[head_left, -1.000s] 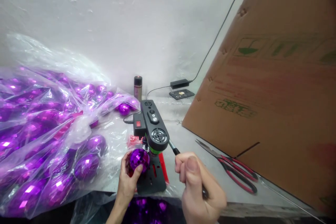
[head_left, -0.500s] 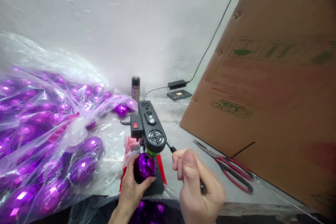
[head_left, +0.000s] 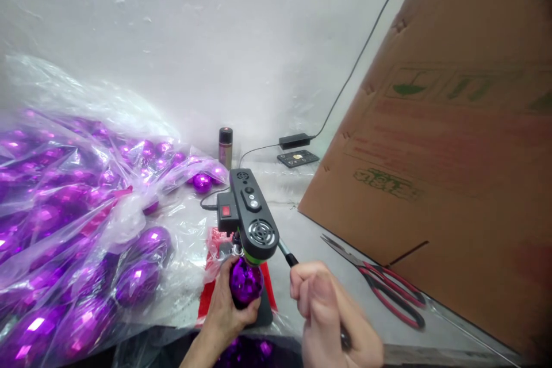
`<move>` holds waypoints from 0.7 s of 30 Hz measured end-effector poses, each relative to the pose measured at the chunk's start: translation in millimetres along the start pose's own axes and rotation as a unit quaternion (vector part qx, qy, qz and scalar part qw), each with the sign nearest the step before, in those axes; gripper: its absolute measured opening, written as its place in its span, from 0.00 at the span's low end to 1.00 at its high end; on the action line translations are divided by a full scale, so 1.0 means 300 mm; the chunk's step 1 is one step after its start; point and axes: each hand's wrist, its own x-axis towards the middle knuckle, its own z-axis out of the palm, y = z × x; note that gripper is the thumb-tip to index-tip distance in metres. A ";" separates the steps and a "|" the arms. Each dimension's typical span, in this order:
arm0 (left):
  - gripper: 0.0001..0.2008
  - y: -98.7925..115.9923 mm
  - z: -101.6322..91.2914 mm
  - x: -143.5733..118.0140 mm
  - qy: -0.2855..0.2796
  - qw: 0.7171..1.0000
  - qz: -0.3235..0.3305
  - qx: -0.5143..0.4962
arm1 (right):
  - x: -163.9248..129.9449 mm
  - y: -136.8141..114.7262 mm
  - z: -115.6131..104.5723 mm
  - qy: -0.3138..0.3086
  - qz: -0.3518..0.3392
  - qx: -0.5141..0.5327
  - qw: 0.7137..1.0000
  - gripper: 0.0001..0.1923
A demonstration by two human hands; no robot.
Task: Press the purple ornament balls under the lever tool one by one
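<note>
Leftmost, clear plastic bags (head_left: 64, 213) of purple baubles crowd the desk (head_left: 302, 230). Next, the left hand (head_left: 226, 310) wraps its fingers (head_left: 250, 317) closed around one faceted purple ball (head_left: 245, 282), held on the base under the small black bench drill (head_left: 252, 215). It looks light, thin-shelled, glossy, likely slippery and easily cracked; cupping its sides seems safest. The right hand (head_left: 332, 316) is fisted on the drill's lever (head_left: 287, 254). Red-handled scissors (head_left: 383, 287) lie beside a leaning cardboard sheet (head_left: 452, 155).

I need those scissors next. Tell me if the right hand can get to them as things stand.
Probably yes, once freed. The right hand is closed on the press lever, and the scissors lie in the open on the table just to its right, nothing between.
</note>
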 end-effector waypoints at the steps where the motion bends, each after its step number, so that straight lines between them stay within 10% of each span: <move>1: 0.38 -0.002 -0.001 0.000 0.003 1.000 -0.002 -0.003 | -0.006 0.000 0.006 0.012 -0.001 0.000 1.000 0.21; 21: 0.42 -0.086 -0.054 0.005 -0.082 0.995 0.015 0.054 | -0.140 0.068 0.024 0.086 0.000 -0.025 0.996 0.27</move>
